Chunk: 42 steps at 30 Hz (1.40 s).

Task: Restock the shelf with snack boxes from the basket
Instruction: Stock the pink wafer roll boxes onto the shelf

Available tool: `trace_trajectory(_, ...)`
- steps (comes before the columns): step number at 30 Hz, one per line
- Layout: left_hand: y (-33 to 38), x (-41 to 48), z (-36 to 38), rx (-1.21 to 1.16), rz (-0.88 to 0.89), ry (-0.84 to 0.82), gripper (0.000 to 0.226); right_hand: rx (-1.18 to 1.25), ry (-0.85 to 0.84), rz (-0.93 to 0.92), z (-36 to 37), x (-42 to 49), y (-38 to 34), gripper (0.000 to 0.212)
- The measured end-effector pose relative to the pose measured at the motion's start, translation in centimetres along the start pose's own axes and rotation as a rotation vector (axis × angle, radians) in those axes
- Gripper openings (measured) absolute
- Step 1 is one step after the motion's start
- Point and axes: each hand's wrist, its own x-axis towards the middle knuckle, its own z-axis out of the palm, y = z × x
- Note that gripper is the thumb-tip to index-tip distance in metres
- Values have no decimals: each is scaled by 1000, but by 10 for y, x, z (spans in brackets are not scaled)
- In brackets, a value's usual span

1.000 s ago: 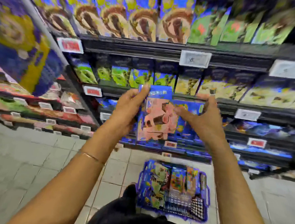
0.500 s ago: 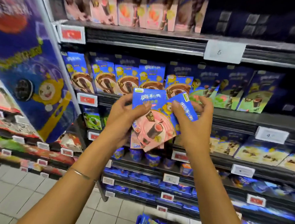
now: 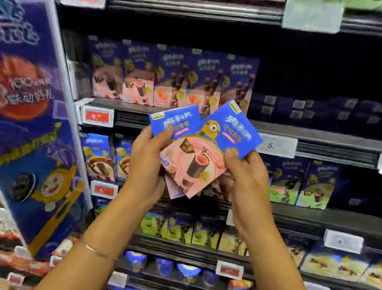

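Note:
I hold two blue-and-pink snack boxes fanned apart in front of the shelves. My left hand point(image 3: 148, 164) grips the rear box point(image 3: 174, 122) by its left edge. The front box point(image 3: 213, 146), tilted to the right, is pinched at its right side by my right hand point(image 3: 246, 175). Directly behind them, a row of matching pink-and-blue boxes point(image 3: 168, 78) stands on the shelf point(image 3: 302, 131), whose right part is dark and looks unfilled. The basket is out of view.
A tall blue promotional panel point(image 3: 28, 119) juts out at the left. Lower shelves carry chocolate and green boxes point(image 3: 306, 185), yellow-green boxes point(image 3: 180, 229) and cups point(image 3: 188, 274). Price tags point(image 3: 276, 146) line the shelf edges.
My view has tilted up from the basket on the floor to the upper shelves. Both hands rose with the boxes, which have spread apart into a fan.

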Motion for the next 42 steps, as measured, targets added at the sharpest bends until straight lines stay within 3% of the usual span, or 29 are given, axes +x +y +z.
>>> trace_trajectory(2,16,16,6,51,45,-21,32,-57,-26,-65,2,16,-22,38)
trace_trajectory(5,40,41,12,108,91,-31,38,-121,65,-102,0,52,-53,39)
trace_trajectory(9,66,74,15,219,106,-39,25,-173,126,-81,-8,103,-78,36)
trace_trajectory(13,84,101,20,209,155,-3,27,-218,180,-106,-14,140,-85,34)
trace_trajectory(16,89,116,23,217,197,14,20,-290,213,-150,-14,163,-84,28)
trace_trajectory(20,86,133,27,245,233,26,21,-436,259,-209,-9,184,-72,37)
trace_trajectory(25,72,148,29,277,278,58,18,-549,313,-143,-5,201,-53,40)
trace_trajectory(28,63,154,27,295,306,85,3,-575,376,-144,-6,208,-46,38)
trace_trajectory(36,58,168,23,393,308,79,10,-679,420,-160,-8,213,-38,32)
trace_trajectory(38,58,170,22,424,306,76,9,-685,431,-164,-6,207,-37,38)
trace_trajectory(40,56,171,21,440,301,65,17,-743,493,-232,-2,196,-34,54)
trace_trajectory(42,54,172,22,458,302,58,26,-813,561,-448,6,180,-31,56)
